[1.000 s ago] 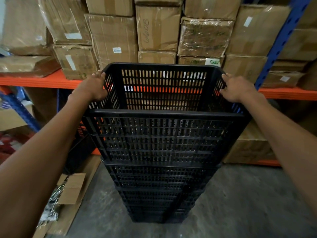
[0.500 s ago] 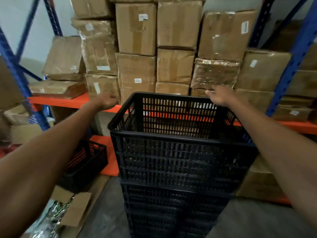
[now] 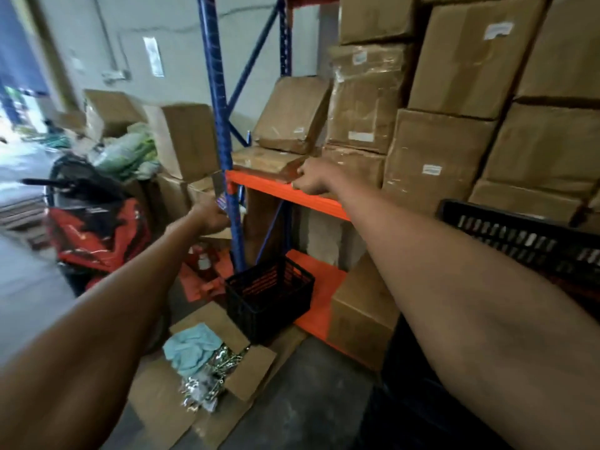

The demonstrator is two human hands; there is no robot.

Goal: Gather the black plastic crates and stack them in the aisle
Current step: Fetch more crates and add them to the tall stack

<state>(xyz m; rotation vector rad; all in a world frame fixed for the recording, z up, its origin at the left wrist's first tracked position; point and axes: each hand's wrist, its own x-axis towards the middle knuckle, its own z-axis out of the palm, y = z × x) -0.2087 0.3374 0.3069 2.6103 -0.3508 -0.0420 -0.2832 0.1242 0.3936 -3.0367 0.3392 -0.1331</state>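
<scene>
Two black crates show: one small crate (image 3: pixel 269 297) sits at the edge of the low orange shelf (image 3: pixel 319 306) beside the blue upright (image 3: pixel 220 131), and the rim of the stacked crate (image 3: pixel 522 237) shows at the right edge. Both hands are empty. The left hand (image 3: pixel 211 217) and right hand (image 3: pixel 311 180) reach forward with fingers loosely curled, though blur hides the detail. Half a second ago both hands were just above the stack's top rim; the view has since swung left, leaving the stack at the right.
</scene>
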